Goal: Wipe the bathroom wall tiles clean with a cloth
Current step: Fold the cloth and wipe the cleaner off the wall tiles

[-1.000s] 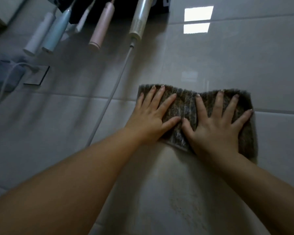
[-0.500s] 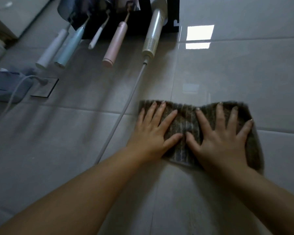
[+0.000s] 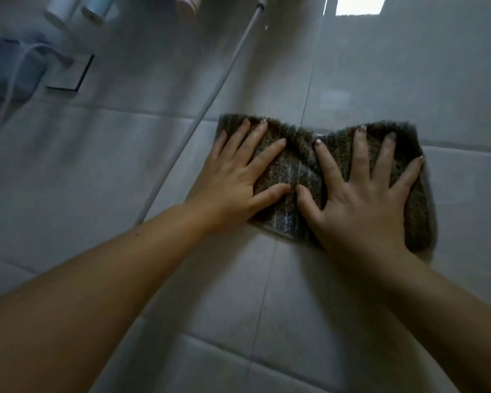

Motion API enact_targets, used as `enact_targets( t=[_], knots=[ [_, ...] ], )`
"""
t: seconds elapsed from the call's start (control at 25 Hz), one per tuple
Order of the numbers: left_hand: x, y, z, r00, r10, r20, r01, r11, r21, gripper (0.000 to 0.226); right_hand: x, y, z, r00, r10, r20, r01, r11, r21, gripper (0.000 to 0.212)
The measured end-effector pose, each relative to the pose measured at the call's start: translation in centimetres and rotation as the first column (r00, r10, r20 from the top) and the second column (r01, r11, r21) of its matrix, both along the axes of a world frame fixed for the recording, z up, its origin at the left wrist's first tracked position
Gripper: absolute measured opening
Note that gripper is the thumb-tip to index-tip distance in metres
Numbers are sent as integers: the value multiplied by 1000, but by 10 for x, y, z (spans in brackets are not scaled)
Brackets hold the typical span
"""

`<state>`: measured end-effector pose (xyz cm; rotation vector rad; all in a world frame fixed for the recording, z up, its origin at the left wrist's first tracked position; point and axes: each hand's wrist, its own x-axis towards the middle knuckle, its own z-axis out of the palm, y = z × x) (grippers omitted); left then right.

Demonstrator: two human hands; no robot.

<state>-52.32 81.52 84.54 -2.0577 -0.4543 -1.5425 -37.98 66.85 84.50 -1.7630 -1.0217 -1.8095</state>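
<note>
Against the wall tiles (image 3: pixel 408 80), left hand (image 3: pixel 233 182) and right hand (image 3: pixel 360 205) press the brown cloth (image 3: pixel 298 163) flat, fingers spread; wiping looks midway, with surrounding tiles likely undone.

One head-worn wide-angle view, close up, tilted toward the glossy wall tiles (image 3: pixel 423 80).

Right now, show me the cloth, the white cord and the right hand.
cloth (image 3: pixel 298 168): head view, bare middle strip of the fabric.
white cord (image 3: pixel 207 100): head view, mid-length, up and left of the cloth.
right hand (image 3: pixel 363 205): head view, back of the hand.
</note>
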Motion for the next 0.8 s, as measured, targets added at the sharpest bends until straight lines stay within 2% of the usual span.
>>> enact_targets(
  t=[0.24, 0.48, 0.64, 0.8],
  knots=[
    [-11, 18, -99, 1000, 20, 3, -20, 999, 37, 71, -8, 11, -91, 995, 77, 71, -75, 997, -23, 69],
    [-7, 8, -205, 999, 11, 44, -13, 999, 41, 69, -5, 1, -179, 980, 115, 165, -84, 979, -185, 64],
    [36, -34, -189, 998, -40, 44, 36, 996, 81, 68, 36, -42, -177, 988, 60, 142, -52, 997, -59, 66],
    [68, -62, -146, 995, -85, 44, 78, 988, 133, 68, 55, -77, -143, 997, 25, 68, -27, 999, 20, 74]
  ],
)
